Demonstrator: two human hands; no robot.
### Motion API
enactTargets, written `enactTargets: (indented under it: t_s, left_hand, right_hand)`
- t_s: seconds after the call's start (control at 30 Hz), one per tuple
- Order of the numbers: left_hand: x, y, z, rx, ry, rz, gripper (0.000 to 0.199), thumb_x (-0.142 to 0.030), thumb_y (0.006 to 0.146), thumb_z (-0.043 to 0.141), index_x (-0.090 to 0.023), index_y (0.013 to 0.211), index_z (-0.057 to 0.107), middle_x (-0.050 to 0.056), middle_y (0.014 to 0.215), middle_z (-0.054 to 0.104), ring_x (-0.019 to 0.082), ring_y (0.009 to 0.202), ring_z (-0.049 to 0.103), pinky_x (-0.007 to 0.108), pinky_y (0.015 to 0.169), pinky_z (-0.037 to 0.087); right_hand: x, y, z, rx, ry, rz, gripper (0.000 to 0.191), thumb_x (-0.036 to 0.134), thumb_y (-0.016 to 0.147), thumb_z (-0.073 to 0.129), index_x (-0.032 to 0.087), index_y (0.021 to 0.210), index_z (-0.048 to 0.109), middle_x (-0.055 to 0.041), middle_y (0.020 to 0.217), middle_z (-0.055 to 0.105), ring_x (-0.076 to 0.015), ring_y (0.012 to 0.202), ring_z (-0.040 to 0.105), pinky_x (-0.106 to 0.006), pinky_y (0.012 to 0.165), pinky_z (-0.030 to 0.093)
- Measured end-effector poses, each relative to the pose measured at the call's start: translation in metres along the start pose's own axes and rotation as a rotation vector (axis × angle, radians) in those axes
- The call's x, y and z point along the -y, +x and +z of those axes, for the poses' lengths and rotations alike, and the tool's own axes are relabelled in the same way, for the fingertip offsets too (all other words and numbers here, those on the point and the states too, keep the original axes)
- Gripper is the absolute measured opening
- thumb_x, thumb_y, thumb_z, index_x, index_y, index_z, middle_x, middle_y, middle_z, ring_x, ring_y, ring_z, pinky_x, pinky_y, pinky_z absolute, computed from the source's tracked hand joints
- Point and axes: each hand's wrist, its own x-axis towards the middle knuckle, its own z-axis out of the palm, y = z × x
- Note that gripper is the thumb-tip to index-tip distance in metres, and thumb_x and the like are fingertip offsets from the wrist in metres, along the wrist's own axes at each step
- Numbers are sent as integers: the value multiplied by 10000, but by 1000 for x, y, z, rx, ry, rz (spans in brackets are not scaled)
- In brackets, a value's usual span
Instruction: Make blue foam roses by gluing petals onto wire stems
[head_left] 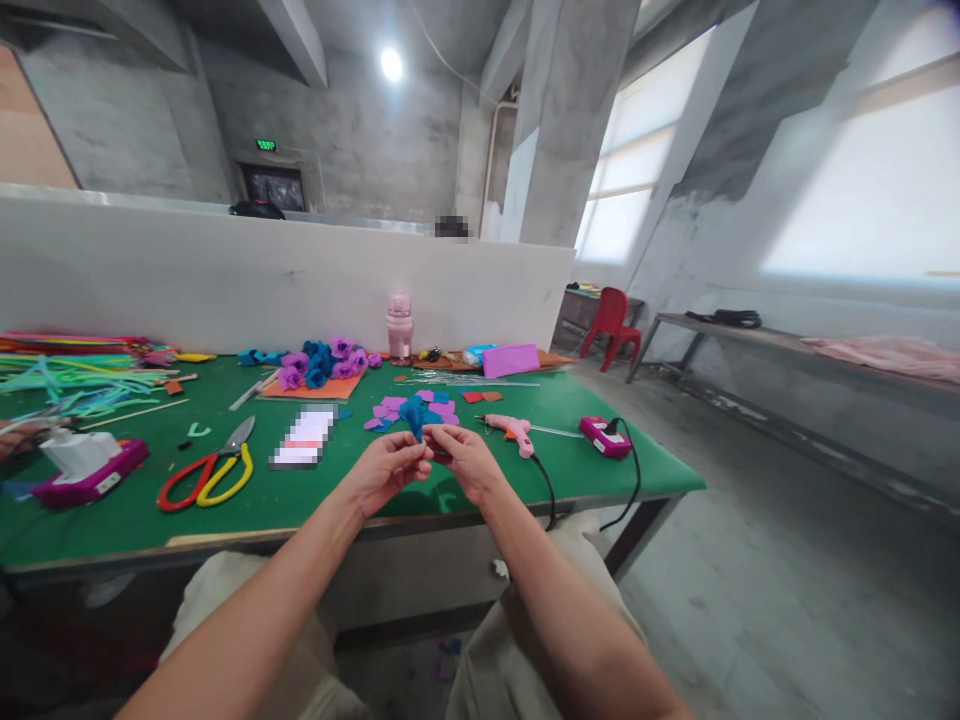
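Both of my hands meet over the front of the green table [292, 510]. Between the fingertips of my left hand [386, 470] and my right hand [465, 462] is the base of a blue paper flower [414, 415], its wider end pointing up and away from me. Both hands are closed in a pinch on it. Behind the flower lie purple and blue paper pieces [386, 408]. A pink glue gun [514, 432] with a black cord rests to the right of my right hand.
Left of my hands are red-and-yellow-handled scissors [214, 470] and a blurred phone [306, 437]. Finished purple and blue flowers [319, 365] and a pink bottle [400, 328] stand behind. Purple power strips [606, 437] sit on both sides. Another person's hand [19, 438] shows far left.
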Motion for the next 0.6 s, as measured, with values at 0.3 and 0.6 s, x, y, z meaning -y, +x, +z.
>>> enactTargets:
  t_s: [0.3,0.6]
  left_hand:
    - [0,-1,1,60,28,-23,194,-185,629,749,-114,711,587,20,670,653,81,517,591,194,518,481]
    - [-1,0,-1,48,76,-54,208,-200,623,755,-109,709,590,17,674,657,83,524,598,194,522,484]
  right_hand:
    - [6,-6,6,26,49,-14,235,347,593,735,168,730,671,34,630,606,-65,539,514,-214,617,448]
    - [5,-5,4,-6,-53,-41,223,327,577,740,154,683,649,40,582,594,-75,523,515,-221,597,423]
